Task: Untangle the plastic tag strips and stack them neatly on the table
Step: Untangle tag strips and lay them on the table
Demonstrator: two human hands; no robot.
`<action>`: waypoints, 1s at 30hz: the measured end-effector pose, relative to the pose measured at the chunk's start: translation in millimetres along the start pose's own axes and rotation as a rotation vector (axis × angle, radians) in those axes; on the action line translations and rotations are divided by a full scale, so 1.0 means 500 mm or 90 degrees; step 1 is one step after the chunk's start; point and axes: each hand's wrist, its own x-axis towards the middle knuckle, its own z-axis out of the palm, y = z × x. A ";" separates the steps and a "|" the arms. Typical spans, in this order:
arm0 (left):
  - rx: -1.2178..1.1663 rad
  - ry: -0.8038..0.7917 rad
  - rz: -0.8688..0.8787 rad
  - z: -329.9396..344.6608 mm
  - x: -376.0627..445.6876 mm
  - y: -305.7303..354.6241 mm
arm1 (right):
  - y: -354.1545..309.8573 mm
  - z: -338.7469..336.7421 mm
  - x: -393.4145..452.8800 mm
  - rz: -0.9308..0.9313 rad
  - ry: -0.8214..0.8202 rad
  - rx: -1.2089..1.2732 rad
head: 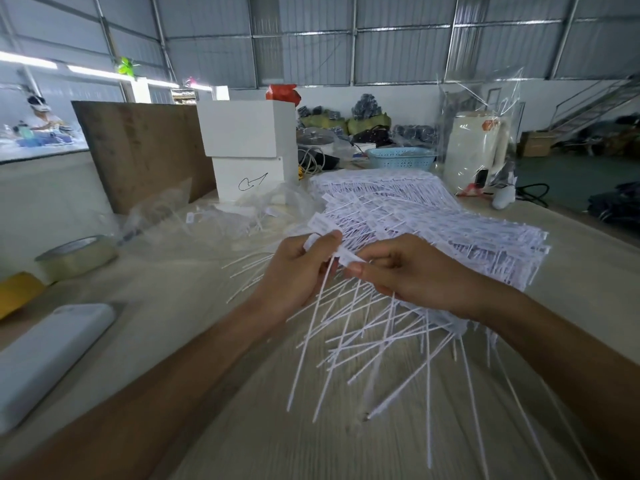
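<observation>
Both hands are raised over the table centre, working on white plastic tag strips. My left hand (pixel 298 271) grips a small bunch of tag strips (pixel 323 233) by their flat label heads, the thin tails hanging down and crossing. My right hand (pixel 412 268) pinches the head of one strip (pixel 349 258) right beside the left fingers. Below them a loose tangle of strip tails (pixel 374 341) fans over the tabletop. Behind the hands lies a big layered pile of tag strips (pixel 415 209) reaching to the right.
On the pale wooden table (pixel 242 427) a white phone-like slab (pixel 45 355) lies front left, with a tape roll (pixel 76 258) and a yellow object (pixel 17 292) beyond. White foam boxes (pixel 249 150), a brown board (pixel 145 150), a blue basket (pixel 401 158) and a bagged white appliance (pixel 474 154) stand behind.
</observation>
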 end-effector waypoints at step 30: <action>-0.071 -0.164 -0.161 -0.001 -0.009 0.010 | 0.002 -0.012 -0.007 -0.006 0.134 -0.143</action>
